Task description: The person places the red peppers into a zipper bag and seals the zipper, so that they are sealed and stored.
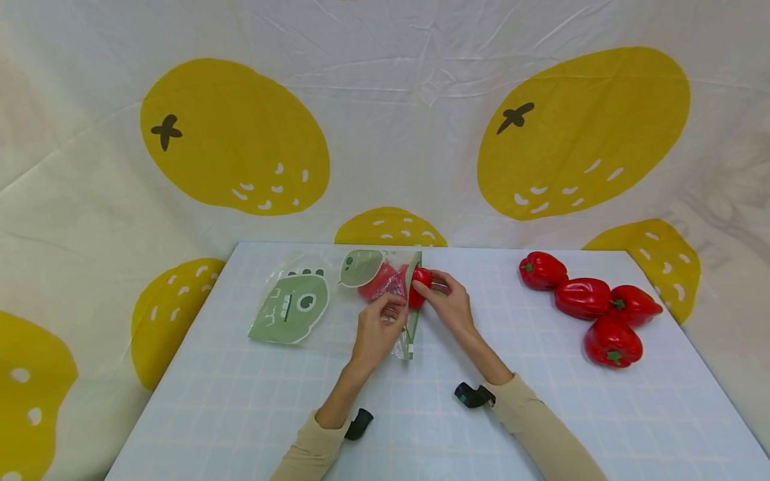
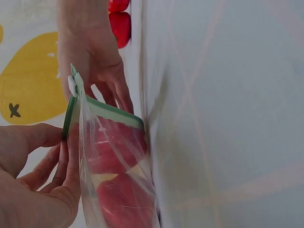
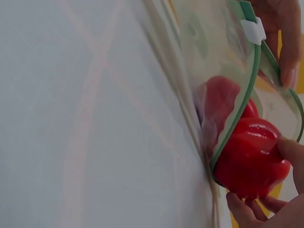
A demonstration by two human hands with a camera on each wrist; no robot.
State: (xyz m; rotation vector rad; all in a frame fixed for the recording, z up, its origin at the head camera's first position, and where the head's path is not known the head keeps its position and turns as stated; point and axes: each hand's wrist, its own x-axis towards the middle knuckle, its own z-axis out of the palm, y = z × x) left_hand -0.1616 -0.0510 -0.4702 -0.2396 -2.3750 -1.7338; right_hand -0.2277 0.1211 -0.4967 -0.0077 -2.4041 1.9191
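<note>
A clear zip bag (image 1: 279, 314) with green cartoon prints lies on the table, its green-edged mouth facing right. My left hand (image 1: 374, 334) pinches one lip of that mouth between thumb and fingers, holding it apart from the other. At the opening, my right hand (image 1: 452, 307) grips a red bell pepper (image 3: 251, 156), which sits partly inside the green rim. Behind it, red peppers (image 2: 116, 147) show through the plastic in the left wrist view. A white slider (image 3: 254, 31) sits on the green zip strip near my left fingers.
Several red bell peppers (image 1: 582, 298) with green stems lie grouped on the right side of the table. The white gridded tabletop (image 1: 415, 427) runs back to a cloth wall (image 1: 403, 133) printed with yellow fruit.
</note>
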